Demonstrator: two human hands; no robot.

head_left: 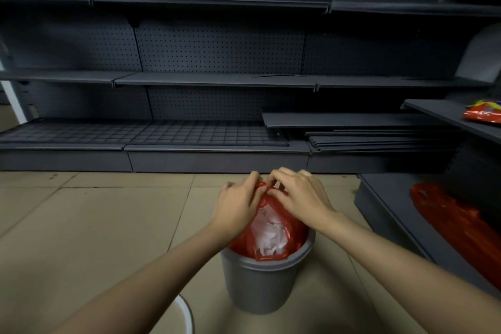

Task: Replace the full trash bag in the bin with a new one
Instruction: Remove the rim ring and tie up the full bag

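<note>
A grey round bin (260,285) stands on the tiled floor in front of me. Inside it sits a red trash bag (291,228) stuffed with white crumpled paper (268,230). My left hand (238,203) and my right hand (298,192) meet above the bin, both pinching the gathered top of the red bag. The bag's mouth is bunched between my fingers and partly hidden by them. A second red bag (458,228) lies flat on a low dark shelf at the right.
Dark metal shelving (206,80) with pegboard backs lines the far side. Loose shelf panels (379,138) are stacked at lower right. A red snack packet (482,114) rests on a right-hand shelf. A white round container rim (187,314) shows by my left forearm.
</note>
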